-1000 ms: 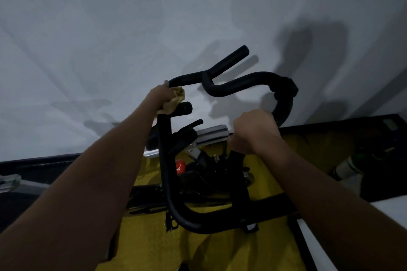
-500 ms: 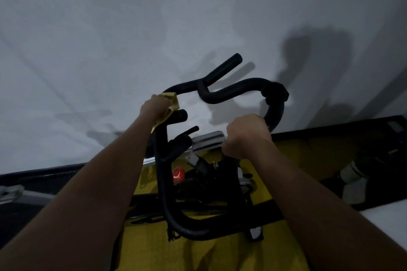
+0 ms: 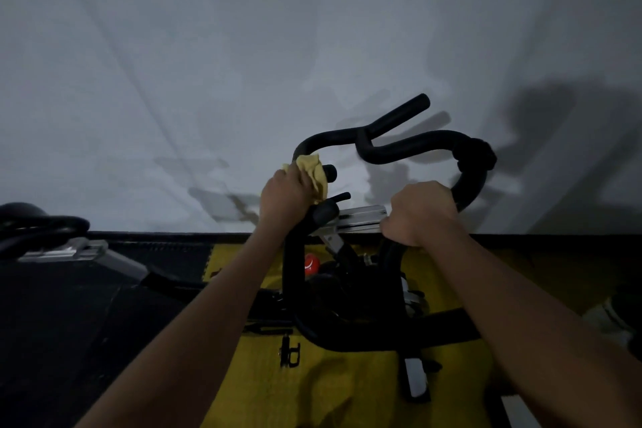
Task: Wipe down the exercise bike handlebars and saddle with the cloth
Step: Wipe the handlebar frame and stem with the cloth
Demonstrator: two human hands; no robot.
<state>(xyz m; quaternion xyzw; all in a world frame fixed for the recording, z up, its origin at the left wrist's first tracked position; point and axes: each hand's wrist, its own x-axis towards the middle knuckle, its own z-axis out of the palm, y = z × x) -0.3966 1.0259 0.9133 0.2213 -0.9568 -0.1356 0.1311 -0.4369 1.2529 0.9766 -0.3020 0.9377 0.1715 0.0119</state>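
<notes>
Your left hand clasping crumpled yellow cloth around the padded black looping handlebars, right hand gripping its right tube.

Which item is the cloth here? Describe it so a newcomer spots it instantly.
Start at the black looped foam-padded handlebars against the pale wall. Follow the bar's left side down to the left hand gripping it. The crumpled pale-yellow cloth bunches out of that grip, the only light, soft thing among black tubes.
</notes>
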